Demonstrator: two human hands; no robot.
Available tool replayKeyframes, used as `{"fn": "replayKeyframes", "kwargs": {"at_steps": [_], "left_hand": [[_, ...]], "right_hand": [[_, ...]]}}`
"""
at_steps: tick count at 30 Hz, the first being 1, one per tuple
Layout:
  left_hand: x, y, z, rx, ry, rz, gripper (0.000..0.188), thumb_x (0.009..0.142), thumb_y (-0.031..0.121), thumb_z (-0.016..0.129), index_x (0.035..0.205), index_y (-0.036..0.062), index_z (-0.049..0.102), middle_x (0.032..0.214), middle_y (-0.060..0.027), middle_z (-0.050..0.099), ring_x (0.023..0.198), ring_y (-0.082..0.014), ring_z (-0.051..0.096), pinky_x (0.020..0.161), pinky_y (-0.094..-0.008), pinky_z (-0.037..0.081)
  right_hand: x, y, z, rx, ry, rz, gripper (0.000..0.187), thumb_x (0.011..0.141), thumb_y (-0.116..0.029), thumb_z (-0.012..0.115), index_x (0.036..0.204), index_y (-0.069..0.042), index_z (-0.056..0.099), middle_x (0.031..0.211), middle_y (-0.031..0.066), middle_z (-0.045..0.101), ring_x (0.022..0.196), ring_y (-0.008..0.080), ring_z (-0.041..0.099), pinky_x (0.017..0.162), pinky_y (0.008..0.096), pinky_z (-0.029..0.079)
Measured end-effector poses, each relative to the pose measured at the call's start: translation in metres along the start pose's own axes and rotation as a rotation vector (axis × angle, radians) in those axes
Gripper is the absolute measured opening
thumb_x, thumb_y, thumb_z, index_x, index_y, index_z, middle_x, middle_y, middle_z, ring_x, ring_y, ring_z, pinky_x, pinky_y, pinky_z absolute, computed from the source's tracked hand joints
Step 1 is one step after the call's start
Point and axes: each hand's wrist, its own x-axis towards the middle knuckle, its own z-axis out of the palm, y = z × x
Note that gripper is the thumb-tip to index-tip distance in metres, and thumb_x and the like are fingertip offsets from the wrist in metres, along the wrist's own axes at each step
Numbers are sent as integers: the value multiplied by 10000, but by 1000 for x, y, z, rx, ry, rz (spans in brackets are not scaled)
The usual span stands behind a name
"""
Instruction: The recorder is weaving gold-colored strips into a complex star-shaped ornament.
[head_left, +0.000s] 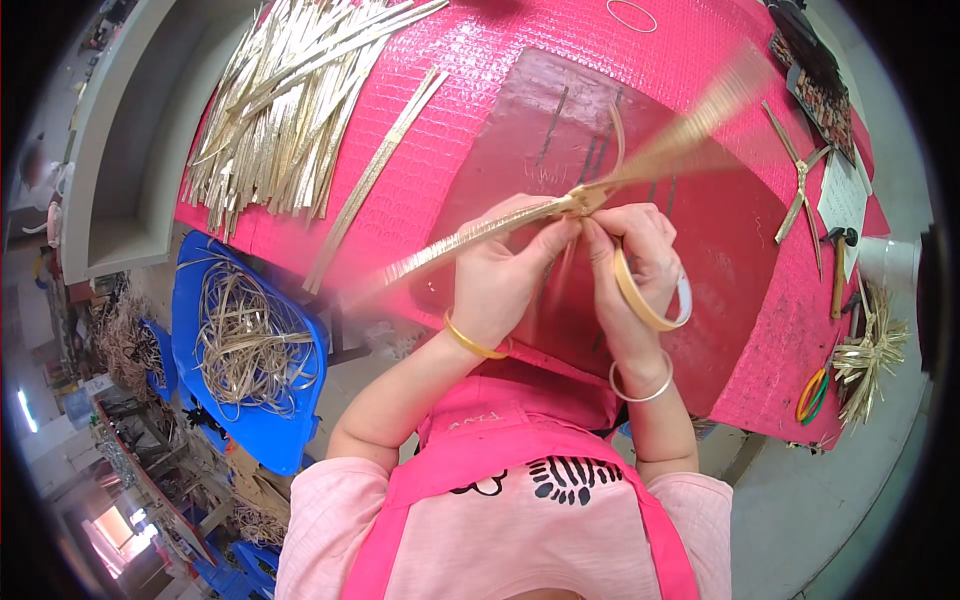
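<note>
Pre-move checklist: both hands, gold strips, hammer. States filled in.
1. Left hand grip on shiny gold flat strips: ok, pinched near the crossing.
2. Right hand grip: ok, pinching at the same crossing.
3. Strip ends steady: not ok, blurred at upper right.
4. Crossing tight: cannot tell, partly covered.
5. Spare gold strips on pink textured table: ok, piled at upper left.
6. Wooden-handled hammer clear of hands: ok, at right.

A hammer [837,290] lies by a white sheet [845,200], across from a blue bin [268,430].
</note>
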Motion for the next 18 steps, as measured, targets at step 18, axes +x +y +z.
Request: {"fn": "replayKeyframes", "kwargs": {"at_steps": [18], "left_hand": [[38,15,-35,1411,14,553,167,731,187,579,655,39,574,584,-106,535,545,-247,534,530,-340,434]], "right_hand": [[-24,-1,-65,398,195,173,195,781,-65,368,817,49,522,782,107,488,682,160,468,629,251,388]]}}
